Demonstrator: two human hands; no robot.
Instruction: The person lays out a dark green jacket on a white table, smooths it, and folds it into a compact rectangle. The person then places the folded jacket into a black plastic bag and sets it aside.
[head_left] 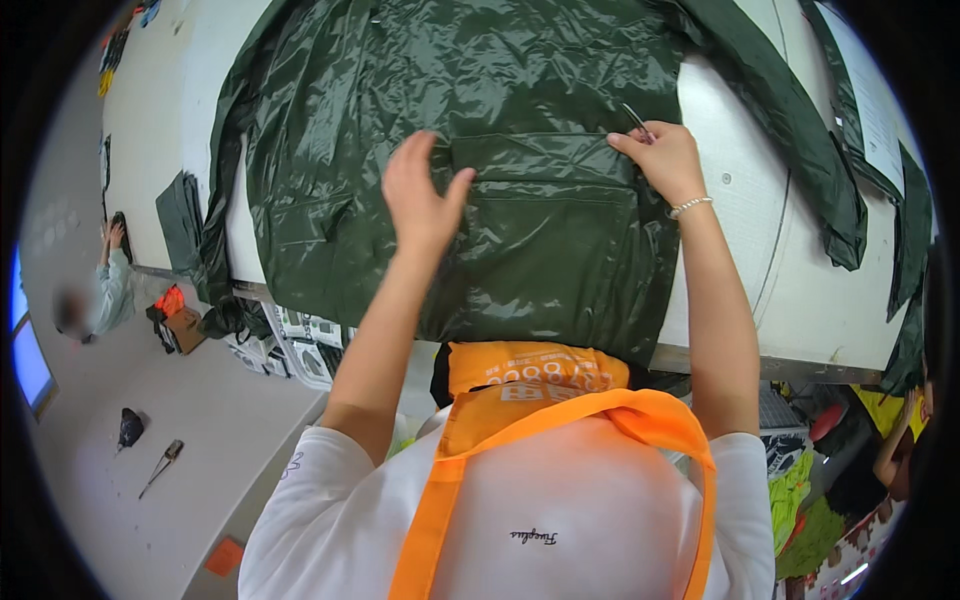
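Pinning the dark green raincoat (500,180) flat on the white surface (740,250), your left hand (420,195) presses its pocket flap with narrow fingers while your right hand (665,160) grips thread snips (636,120) at the flap's corner.

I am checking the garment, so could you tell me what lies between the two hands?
In the head view, only the dark green raincoat spans between the left hand and right hand: its pocket flap.

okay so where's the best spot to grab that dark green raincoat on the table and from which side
Probably the pocket flap of the dark green raincoat, pinched at its two ends from the near table edge. The coat lies flat and slick, and the flap is a raised fold. The left hand and right hand already rest at those ends.
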